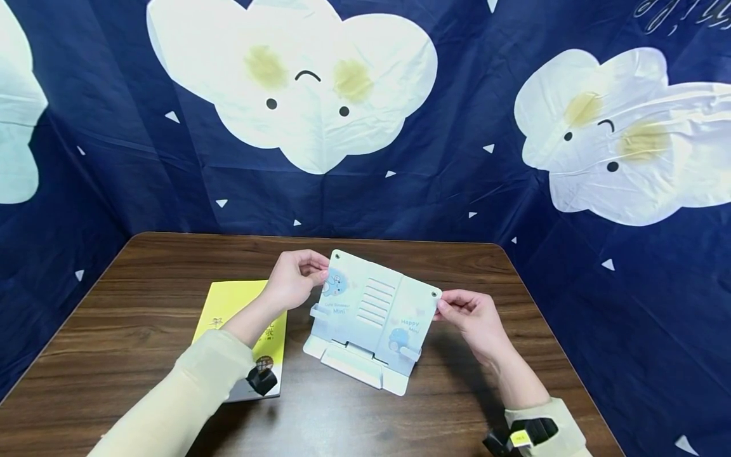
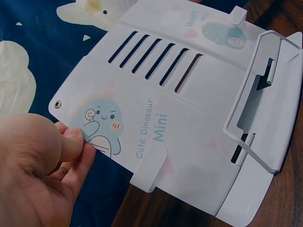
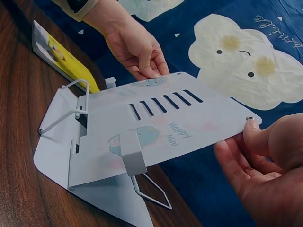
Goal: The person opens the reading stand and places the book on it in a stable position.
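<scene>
A pale blue and white book stand (image 1: 371, 311) with dinosaur prints, a row of slots and side clips stands unfolded over the table, its panel tilted. My left hand (image 1: 294, 279) pinches the panel's left edge near the upper corner; in the left wrist view the thumb (image 2: 73, 142) lies on the front beside a printed dinosaur. At the opposite upper corner my right hand (image 1: 471, 320) pinches the edge, thumb (image 3: 255, 137) on top and fingers beneath. A wire page holder (image 2: 251, 94) and a lower ledge (image 3: 54, 132) show at the bottom of the stand.
A yellow book (image 1: 231, 304) lies on the wooden table (image 1: 137, 304), partly under my left forearm. Behind the table hangs a dark blue cloth (image 1: 342, 203) with white clouds, reaching around both sides. Each wrist wears a black strap-on camera (image 1: 263, 379).
</scene>
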A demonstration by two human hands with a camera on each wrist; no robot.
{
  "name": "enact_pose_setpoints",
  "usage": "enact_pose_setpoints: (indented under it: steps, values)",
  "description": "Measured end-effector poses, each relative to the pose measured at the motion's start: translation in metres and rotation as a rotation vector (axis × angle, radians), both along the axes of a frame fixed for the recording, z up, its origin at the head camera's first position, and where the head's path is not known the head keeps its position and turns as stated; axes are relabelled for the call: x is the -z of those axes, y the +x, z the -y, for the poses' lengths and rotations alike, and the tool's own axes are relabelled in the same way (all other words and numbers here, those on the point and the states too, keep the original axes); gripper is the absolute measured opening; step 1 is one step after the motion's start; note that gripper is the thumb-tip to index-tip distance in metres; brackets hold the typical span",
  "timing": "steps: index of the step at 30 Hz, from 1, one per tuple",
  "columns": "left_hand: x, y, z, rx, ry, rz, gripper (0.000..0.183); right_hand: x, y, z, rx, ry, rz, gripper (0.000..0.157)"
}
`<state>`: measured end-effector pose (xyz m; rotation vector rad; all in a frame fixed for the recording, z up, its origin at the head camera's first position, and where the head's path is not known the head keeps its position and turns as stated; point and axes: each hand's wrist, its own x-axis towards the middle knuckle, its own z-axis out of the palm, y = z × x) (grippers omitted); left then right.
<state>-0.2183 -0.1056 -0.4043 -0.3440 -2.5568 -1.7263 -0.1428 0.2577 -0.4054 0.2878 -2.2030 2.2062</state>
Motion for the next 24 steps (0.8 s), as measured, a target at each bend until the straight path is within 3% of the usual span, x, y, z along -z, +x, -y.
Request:
enact_pose_setpoints:
  steps: [15,19,24]
  values:
    - [0.001,0.0,0.004,0.038,-0.021,-0.095,0.014,0.008,-0.001,-0.003,-0.078,-0.072,-0.078,0.018]
    - [-0.003,0.001,0.002,0.032,-0.048,-0.189,0.022,0.01,-0.002,-0.003,-0.097,-0.086,-0.101,0.02]
    - [-0.015,0.008,-0.006,0.036,-0.139,-0.391,0.043,0.011,-0.002,-0.004,-0.126,-0.103,-0.123,0.022]
